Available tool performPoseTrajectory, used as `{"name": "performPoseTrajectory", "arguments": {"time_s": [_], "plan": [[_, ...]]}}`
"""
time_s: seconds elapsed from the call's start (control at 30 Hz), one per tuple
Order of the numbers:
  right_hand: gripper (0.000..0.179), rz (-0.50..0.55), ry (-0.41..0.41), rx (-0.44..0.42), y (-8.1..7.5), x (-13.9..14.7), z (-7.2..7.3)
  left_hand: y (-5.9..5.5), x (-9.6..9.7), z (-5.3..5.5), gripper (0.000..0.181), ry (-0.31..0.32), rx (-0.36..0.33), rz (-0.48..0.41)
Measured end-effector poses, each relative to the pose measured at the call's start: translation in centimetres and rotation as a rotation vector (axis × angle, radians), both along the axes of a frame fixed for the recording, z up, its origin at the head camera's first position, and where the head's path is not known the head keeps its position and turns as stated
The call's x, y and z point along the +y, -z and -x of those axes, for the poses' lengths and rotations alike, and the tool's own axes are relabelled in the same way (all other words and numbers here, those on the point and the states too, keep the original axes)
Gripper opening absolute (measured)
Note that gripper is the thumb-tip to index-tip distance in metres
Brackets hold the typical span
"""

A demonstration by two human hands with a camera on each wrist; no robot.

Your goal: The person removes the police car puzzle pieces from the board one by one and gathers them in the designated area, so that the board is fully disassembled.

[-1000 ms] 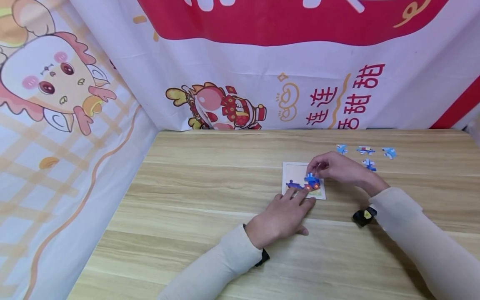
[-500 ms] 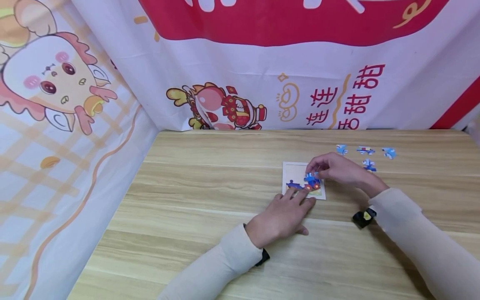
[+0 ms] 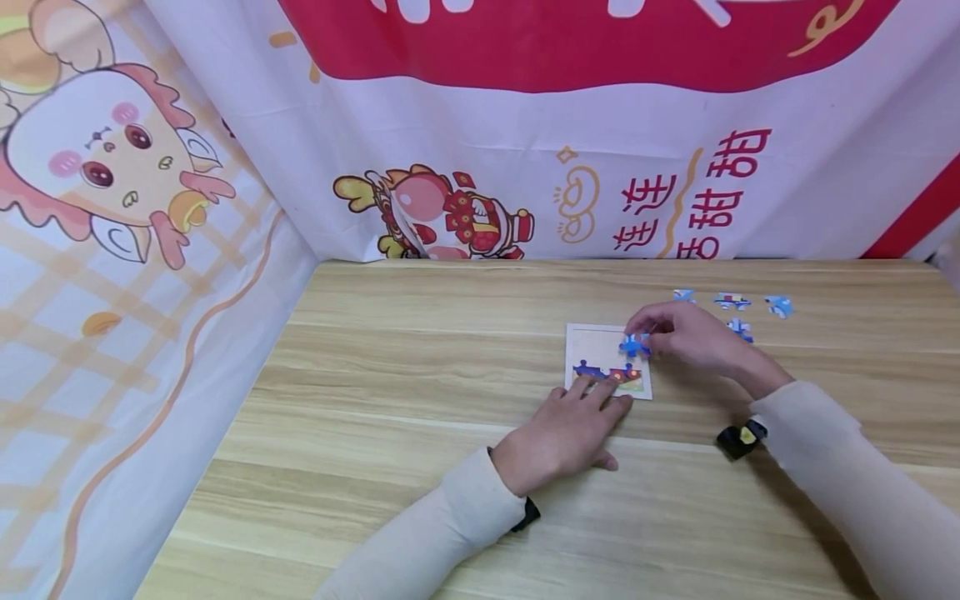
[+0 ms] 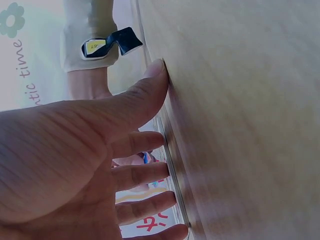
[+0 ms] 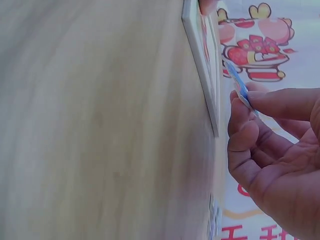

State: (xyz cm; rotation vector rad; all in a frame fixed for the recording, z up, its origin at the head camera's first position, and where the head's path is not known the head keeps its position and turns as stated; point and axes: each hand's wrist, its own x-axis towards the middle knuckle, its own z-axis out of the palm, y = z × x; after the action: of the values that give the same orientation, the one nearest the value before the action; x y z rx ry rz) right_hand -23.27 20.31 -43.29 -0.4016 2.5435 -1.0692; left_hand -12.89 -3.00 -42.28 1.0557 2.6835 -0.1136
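Observation:
A small white-bordered puzzle tray (image 3: pixel 571 350) lies on the table, with train-picture pieces (image 3: pixel 628 375) fitted along its near side. Between thumb and fingers my right hand (image 3: pixel 693 337) pinches a blue puzzle piece (image 3: pixel 633 345) above the tray's right part; the right wrist view shows that piece (image 5: pixel 241 90) tilted and apart from the tray (image 5: pixel 202 70). My left hand (image 3: pixel 562 429) lies at the near edge with fingertips on the tray and its lowest pieces, fingers spread and fairly straight. The left wrist view shows its thumb against the table; the fingertips cover part of the picture.
Several loose blue puzzle pieces lie on the wooden table (image 3: pixel 420 358) at the back right, among them one with a red and yellow patch (image 3: pixel 731 301) and a light-blue one (image 3: pixel 778 306). A printed cloth (image 3: pixel 480 125) hangs along the table's back edge.
My right hand has lifted the blue piece off the lower pieces and shifted slightly right, so the red-wheeled piece beneath shows more. The left hand has stayed in place.

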Motion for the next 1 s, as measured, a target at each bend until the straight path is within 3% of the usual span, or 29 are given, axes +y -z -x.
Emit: {"name": "performPoseTrajectory", "arguments": {"time_s": [0.3, 0.7, 1.0], "plan": [[0.026, -0.014, 0.033, 0.017, -0.2, 2.6, -0.2, 0.0, 0.0, 0.0, 0.083, -0.007, -0.021, 0.005], [0.031, -0.020, 0.131, 0.003, -0.6, 8.4, -1.0, -0.2, 0.1, 0.0, 0.082, -0.017, -0.058, -0.002], [0.034, -0.119, 0.193, 0.000, -0.3, 13.7, -1.4, -0.2, 0.1, 0.0, 0.081, -0.016, -0.055, -0.004]]}}
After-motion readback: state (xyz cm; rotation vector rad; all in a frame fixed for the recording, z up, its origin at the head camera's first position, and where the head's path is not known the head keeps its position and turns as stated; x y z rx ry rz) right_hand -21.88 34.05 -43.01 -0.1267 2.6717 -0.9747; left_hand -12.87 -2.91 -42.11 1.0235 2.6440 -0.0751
